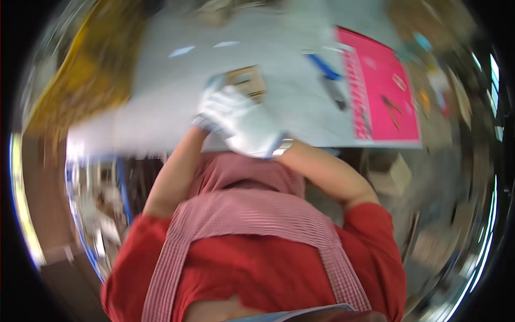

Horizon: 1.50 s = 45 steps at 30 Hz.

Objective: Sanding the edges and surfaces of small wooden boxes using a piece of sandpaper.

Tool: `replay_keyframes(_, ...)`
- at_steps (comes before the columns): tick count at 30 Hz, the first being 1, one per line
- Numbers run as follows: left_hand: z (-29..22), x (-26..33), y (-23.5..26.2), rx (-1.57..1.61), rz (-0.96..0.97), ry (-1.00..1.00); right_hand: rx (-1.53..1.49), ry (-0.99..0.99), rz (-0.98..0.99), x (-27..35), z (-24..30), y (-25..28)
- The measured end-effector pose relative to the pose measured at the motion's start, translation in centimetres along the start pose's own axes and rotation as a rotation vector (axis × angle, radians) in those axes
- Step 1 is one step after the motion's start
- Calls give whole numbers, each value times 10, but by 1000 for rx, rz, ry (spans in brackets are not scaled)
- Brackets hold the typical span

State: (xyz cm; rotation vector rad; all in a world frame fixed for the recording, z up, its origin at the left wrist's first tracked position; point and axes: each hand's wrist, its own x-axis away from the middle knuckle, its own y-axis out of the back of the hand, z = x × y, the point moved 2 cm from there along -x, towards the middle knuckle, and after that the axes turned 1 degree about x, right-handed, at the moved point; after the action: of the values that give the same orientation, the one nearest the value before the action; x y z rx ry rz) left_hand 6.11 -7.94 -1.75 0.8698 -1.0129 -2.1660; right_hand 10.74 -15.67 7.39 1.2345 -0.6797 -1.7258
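Note:
Both my hands wear white gloves and come together over the near side of the pale table. My left hand (208, 115) is at the lower left corner of a small square light-brown wooden piece (256, 81) with a dark slot in it, and seems to hold it by its left edge. Across it lies my right hand (252, 126), partly covering the left one, its fingers against the piece's near edge. Motion smears the fingertips, so the right hand's grip cannot be made out.
A blue-handled tool with a dark end (328, 72) lies right of my hands. Farther right is a bright pink sheet (378, 107) with pliers (392, 111) on it. A yellow bag or cloth (88, 70) covers the table's left side. An open carton (394, 174) stands below the table's right edge.

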Motion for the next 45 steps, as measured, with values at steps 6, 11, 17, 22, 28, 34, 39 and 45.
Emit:
replay_keyframes(6, 14, -70, -35, 1458, -91, -564, -94, -853, 222, -36, -67, 28)
replay_keyframes(11, 13, -54, -28, 1392, -120, -390, 237, -2, 47, -9, 9, -21)
replay_keyframes(17, -12, -53, -35, 1283, -382, -223, 414, -455, 228, -24, -44, -19)
replay_keyframes(22, -31, -52, -38, 1460, -78, -83, 177, -112, -58, 6, 7, -25)
replay_keyframes(28, -32, -46, -30, 1234, -187, -85, 648, -285, -149, 28, -36, -34)
replay_keyframes(34, -16, -55, -17, 1344, -499, 58, -105, -325, -245, 33, 31, -25)
replay_keyframes(39, 33, -58, 36, 1254, -824, -406, -176, -769, -553, -1, -32, 31)
replay_keyframes(45, 46, -64, -27, 950, 169, -722, -291, -550, -276, -48, -71, 17)
